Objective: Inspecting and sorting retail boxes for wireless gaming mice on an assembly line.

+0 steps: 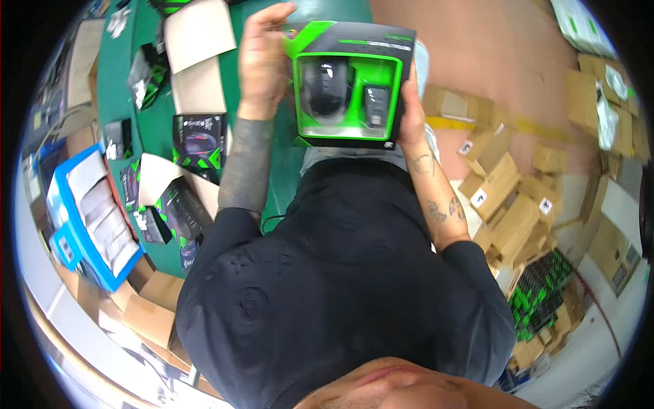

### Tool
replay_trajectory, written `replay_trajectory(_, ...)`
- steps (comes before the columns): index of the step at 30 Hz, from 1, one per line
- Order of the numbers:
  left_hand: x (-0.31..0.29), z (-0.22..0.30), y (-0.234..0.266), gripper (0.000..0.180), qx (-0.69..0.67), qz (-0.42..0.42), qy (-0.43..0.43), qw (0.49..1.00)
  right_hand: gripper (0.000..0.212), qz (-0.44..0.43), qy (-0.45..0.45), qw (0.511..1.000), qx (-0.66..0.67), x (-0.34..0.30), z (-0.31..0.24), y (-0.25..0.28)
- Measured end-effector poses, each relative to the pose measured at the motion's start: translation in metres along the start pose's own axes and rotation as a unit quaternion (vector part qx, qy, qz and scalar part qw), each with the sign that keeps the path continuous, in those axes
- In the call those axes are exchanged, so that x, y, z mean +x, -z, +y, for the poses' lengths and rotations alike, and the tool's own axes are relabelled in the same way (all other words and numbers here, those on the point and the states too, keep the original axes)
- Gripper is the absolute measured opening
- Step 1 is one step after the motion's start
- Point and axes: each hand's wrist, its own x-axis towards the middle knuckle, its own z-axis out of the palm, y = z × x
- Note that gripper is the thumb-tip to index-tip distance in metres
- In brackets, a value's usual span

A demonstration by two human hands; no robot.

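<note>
A black-and-green computer mouse box (347,140) is held up in front of me at the top middle. Through its green-framed window show a dark mouse (328,88) and a smaller dark upright piece (375,105). My right hand (411,117) grips the box's right edge, its fingers partly hidden behind it. At the box's left edge is my left hand (262,65), smeared by motion. One of its fingers points up past the box's top corner; whether the hand grips the box is not clear.
A green table (153,238) on the left bears several black-and-green boxes (199,142) and open cartons (197,34). Beside them stands a blue bin (109,276) with pale contents. On the floor at right lie brown cartons (514,228) and a heap of black-and-green packages (541,293).
</note>
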Motion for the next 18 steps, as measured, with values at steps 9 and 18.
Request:
replay_trajectory(9, -0.090, 0.033, 0.138, 0.027, 0.222, 0.269, 0.219, 0.911, 0.052, -0.209, -0.261, 0.943, -0.015, -0.001, 0.023, -0.029)
replay_trajectory(18, -0.113, 0.041, 0.309, 0.052, 0.494, 0.378, 0.144, 0.770, 0.036, -0.172, -0.327, 0.929, -0.038, 0.007, 0.048, -0.024)
